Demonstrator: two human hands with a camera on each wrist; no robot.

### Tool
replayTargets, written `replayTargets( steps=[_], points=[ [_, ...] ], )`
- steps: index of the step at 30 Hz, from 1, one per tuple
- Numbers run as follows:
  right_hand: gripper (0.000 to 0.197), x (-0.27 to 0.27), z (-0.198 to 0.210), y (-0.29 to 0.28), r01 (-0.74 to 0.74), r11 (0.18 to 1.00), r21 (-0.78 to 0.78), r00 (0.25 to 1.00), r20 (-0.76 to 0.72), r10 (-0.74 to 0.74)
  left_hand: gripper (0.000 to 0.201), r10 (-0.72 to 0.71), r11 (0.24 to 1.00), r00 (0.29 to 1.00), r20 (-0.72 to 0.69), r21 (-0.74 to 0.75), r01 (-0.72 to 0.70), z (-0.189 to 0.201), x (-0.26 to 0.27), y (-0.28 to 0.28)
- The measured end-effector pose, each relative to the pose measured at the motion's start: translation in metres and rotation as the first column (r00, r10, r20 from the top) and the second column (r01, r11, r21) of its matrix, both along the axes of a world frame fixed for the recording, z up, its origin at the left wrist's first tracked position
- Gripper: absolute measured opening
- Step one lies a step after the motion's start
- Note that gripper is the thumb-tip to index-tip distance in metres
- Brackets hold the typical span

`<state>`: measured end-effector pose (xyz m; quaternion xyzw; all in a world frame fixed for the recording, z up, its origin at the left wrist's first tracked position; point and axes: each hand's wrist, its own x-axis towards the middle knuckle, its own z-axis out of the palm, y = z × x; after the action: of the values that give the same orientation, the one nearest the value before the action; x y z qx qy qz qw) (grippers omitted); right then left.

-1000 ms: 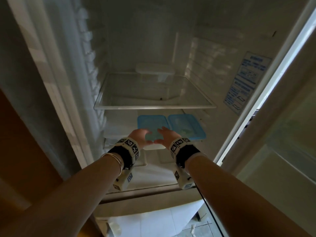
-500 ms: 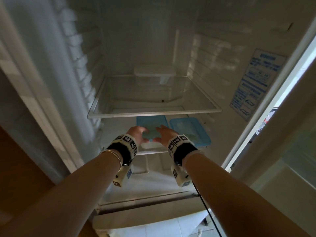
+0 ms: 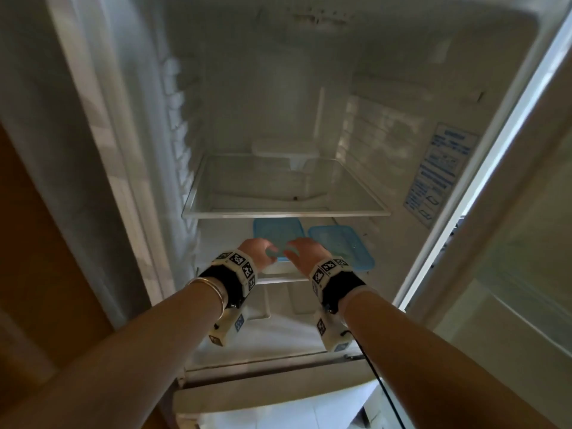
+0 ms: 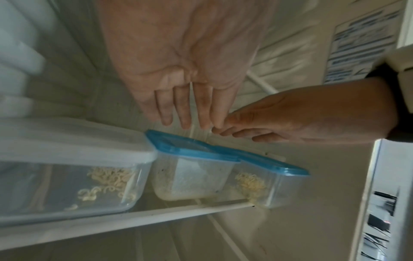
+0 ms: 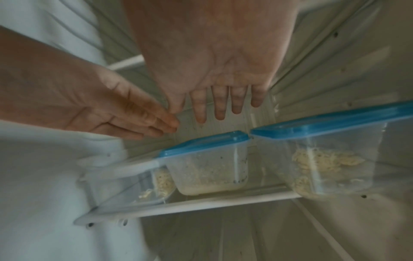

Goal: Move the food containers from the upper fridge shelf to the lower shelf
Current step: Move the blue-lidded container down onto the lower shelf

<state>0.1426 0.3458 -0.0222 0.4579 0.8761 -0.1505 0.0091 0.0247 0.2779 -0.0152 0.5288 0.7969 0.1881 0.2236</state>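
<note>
Three food containers stand in a row on the lower shelf (image 4: 125,216), and the upper shelf (image 3: 284,213) carries none, so the transfer is judged complete or at its release step. At the left stands the white-lidded container (image 4: 73,178), holding a small amount of pale noodles; its lid is blurred in both wrist views. Next to it, and touching or nearly touching it, stands the middle blue-lidded container (image 4: 192,176), which holds a pale grainy food, possibly rice. To its right stands the right blue-lidded container (image 5: 330,162), holding noodles; the two blue lids meet at their corners. The left hand (image 3: 258,252) hovers above the middle container with fingers straight and relaxed, holding nothing. The right hand (image 3: 305,252) hovers beside it in the same flat, empty posture; the fingertips (image 4: 218,123) of the two hands come close together or just touch above the blue lid. Neither hand contacts a container in the wrist views. On the right fridge wall a printed label (image 3: 439,171) is fixed; its text cannot be read. The next move, as a judgement, calls for withdrawing both hands straight back between the two shelves without knocking the blue lids, then confirming that no container remains on the upper shelf.
</note>
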Motion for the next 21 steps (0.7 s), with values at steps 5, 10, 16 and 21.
replayTargets(
  steps=[5,10,16,21],
  points=[
    [0.042,0.014,0.030,-0.037,-0.029,0.999,0.040,0.999,0.025,0.028,0.038,-0.062,0.998,0.989,-0.132,0.000,0.063,0.026,0.011,-0.032],
    [0.048,0.027,0.059,-0.064,-0.027,0.998,0.049,1.000,0.008,0.027,0.040,-0.155,0.982,0.957,-0.244,0.066,0.176,0.060,0.024,-0.058],
    [0.049,0.026,0.102,-0.066,0.038,0.993,0.114,0.999,-0.041,-0.034,0.037,-0.142,0.978,0.936,-0.323,0.100,0.183,0.101,0.023,-0.055],
    [0.046,0.014,0.125,-0.030,0.080,0.988,0.136,0.996,-0.055,-0.073,0.039,-0.082,0.981,0.948,-0.308,0.145,0.132,0.123,0.010,-0.023]
  ],
)
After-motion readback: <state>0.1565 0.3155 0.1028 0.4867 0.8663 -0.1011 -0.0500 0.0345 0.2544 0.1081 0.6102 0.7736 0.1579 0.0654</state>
